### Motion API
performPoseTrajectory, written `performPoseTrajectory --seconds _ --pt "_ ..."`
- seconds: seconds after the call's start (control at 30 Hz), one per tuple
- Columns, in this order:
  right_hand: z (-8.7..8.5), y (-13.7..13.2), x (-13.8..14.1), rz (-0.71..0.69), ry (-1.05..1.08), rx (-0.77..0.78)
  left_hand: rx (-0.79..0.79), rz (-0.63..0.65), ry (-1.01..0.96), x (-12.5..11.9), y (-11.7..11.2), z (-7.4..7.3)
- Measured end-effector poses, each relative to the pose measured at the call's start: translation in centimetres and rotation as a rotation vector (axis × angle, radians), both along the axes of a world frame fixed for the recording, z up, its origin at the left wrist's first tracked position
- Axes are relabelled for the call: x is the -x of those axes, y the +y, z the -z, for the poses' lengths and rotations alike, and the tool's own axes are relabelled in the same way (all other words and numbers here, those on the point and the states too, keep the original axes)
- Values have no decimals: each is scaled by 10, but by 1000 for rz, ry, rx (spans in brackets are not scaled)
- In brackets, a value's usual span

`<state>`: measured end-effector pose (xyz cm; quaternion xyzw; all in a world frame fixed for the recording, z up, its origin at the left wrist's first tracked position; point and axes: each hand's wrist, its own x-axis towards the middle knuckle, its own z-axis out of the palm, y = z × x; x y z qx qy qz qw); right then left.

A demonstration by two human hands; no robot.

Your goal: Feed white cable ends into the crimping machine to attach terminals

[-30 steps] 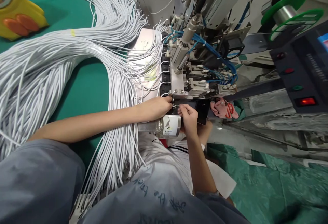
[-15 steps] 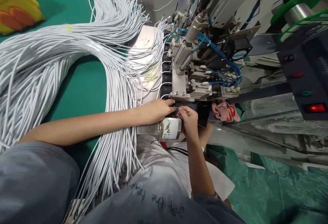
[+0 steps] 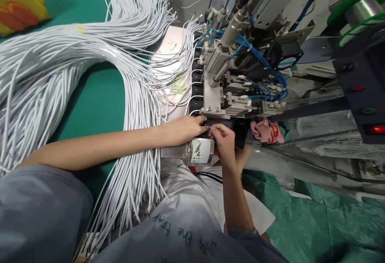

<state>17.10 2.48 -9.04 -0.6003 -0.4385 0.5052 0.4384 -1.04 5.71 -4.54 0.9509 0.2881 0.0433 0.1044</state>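
My left hand [image 3: 184, 130] reaches across the white cables [image 3: 141, 106], its fingers bent together at the row of black holders [image 3: 197, 91] just below the machine's metal plate [image 3: 212, 98]. Close beside it, my right hand [image 3: 224, 138] is closed in a pinch. A tiny metallic piece [image 3: 208, 127] shows between the fingertips of both hands, too small to name. Whatever the left fingers hold is hidden. Several white cables run into the holders above my hands. Right below them sits a clear container with a white label [image 3: 200, 151].
Pneumatic cylinders [image 3: 221, 54] and blue hoses [image 3: 255, 56] rise over the holders. A large cable bundle [image 3: 60, 50] covers much of the green table [image 3: 93, 94]. A yellow toy-like object [image 3: 22, 4] stands at far left, a pink cloth [image 3: 264, 130] right of my hands, and a dark control box [image 3: 361, 90] at right.
The view has shifted slightly, so the machine sits a little further right in it. Both hands stay at the holders in nearly the same pose.
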Motion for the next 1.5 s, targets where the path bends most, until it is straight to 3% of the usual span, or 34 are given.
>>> performPoseTrajectory --seconds 0.3,0.57,0.8,0.97,1.1,1.2,1.23,1.27,1.4,1.5 --pt "7 1 -1 -33 46 47 0 19 48 -1 0 -3" --pt "15 4 2 -185 -14 -80 -35 48 81 -1 0 -4" --pt "23 5 8 -107 -30 -120 -72 36 133 -4 -6 -18" --pt "28 9 9 -62 -50 -100 -52 -88 177 5 -12 -27" --pt "12 1 3 76 -92 -151 -58 -131 112 11 -13 -20" --pt "-12 -30 8 293 -263 -315 -100 -199 115 11 -9 -17" --pt "-19 -43 13 296 -320 -346 -113 -226 130 10 -7 -17" --pt "-24 -56 20 218 -348 -343 -120 -255 148 10 -4 -18" --pt "-22 -94 62 -396 -213 -78 -105 -319 183 9 3 -20" --pt "-3 -103 90 -539 -47 67 -105 -315 161 8 2 -24"
